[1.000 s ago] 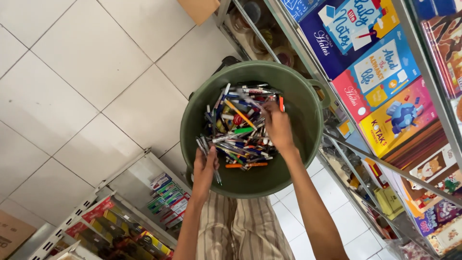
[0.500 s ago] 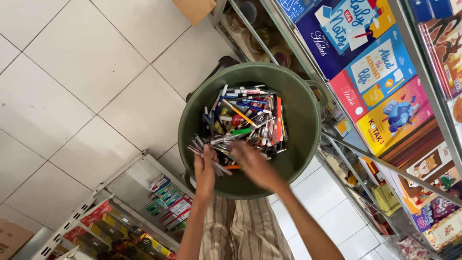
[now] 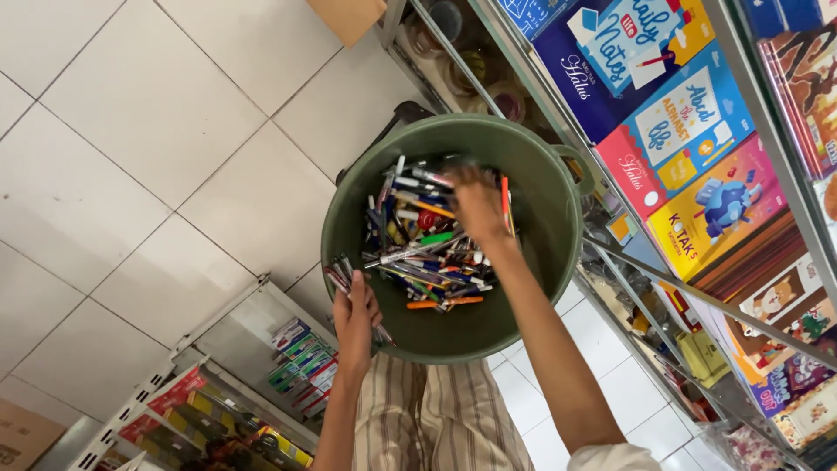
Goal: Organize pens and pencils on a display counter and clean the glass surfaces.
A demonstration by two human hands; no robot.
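A round dark green tub (image 3: 558, 218) rests on my lap, holding a heap of several pens and markers (image 3: 418, 253) in many colours. My left hand (image 3: 356, 316) sits at the tub's near rim, closed around a small bunch of pens (image 3: 338, 276) that stick out over the edge. My right hand (image 3: 478, 201) reaches down into the far side of the heap, fingers buried among the pens; whether it grips one is hidden.
A metal shelf rack (image 3: 697, 296) on the right carries colourful books and boxes (image 3: 680, 131). A low display rack of small packets (image 3: 296, 358) stands at the lower left. White floor tiles (image 3: 148, 157) lie beyond the tub.
My right hand pulled back to the near rim beside the left hand, then reached out again into the far part of the pen heap. The left hand stayed at the rim.
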